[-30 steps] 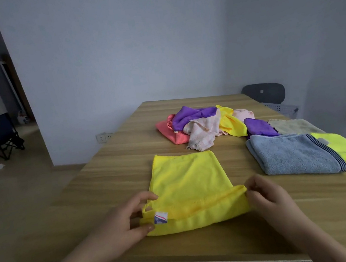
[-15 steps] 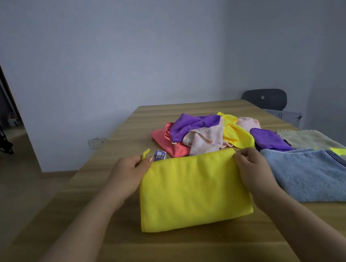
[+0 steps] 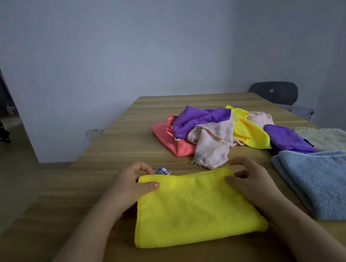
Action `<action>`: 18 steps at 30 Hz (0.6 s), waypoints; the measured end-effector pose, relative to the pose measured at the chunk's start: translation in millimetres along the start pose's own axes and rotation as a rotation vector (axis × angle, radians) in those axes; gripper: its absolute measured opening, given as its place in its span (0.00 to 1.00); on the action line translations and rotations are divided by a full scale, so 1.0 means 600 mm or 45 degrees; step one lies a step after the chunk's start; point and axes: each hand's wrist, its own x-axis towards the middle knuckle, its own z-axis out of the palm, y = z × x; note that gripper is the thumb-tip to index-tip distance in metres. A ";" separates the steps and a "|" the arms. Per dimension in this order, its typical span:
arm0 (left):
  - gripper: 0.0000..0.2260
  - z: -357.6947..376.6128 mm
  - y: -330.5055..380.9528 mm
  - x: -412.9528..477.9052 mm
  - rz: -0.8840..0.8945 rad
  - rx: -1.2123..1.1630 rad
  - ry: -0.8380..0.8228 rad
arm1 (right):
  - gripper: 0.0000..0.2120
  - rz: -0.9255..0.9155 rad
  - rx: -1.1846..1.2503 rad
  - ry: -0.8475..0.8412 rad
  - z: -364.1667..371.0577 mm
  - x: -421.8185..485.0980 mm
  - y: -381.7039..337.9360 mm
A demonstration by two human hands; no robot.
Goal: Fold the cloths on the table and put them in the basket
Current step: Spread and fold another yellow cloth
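- Left hand (image 3: 131, 188) pinches yellow cloth (image 3: 195, 208), far left corner.
- Right hand (image 3: 248, 179) fingers curled at far right corner (grip unclear).
- Hazard: uneven release may skew the fold.

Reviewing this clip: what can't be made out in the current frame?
Head view:
Basket: out of frame.
Blue-white label on folded yellow microfibre cloth: print too small.
Grey-blue terry towel: right end cut by frame edge.
Right hand: grip on cloth corner hidden by its own fingers.

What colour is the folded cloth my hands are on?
The cloth is bright yellow; the head view shows it best.
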 end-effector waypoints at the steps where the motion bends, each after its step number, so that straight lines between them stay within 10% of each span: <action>1: 0.10 -0.001 0.001 0.000 -0.007 0.013 -0.015 | 0.15 -0.022 0.002 0.002 -0.002 0.000 0.001; 13: 0.03 0.014 0.016 0.005 0.014 -0.405 0.275 | 0.10 -0.268 0.173 0.220 -0.006 0.003 -0.008; 18: 0.07 0.034 -0.011 0.021 0.054 -0.098 0.365 | 0.07 -0.105 -0.103 0.220 0.018 0.028 -0.004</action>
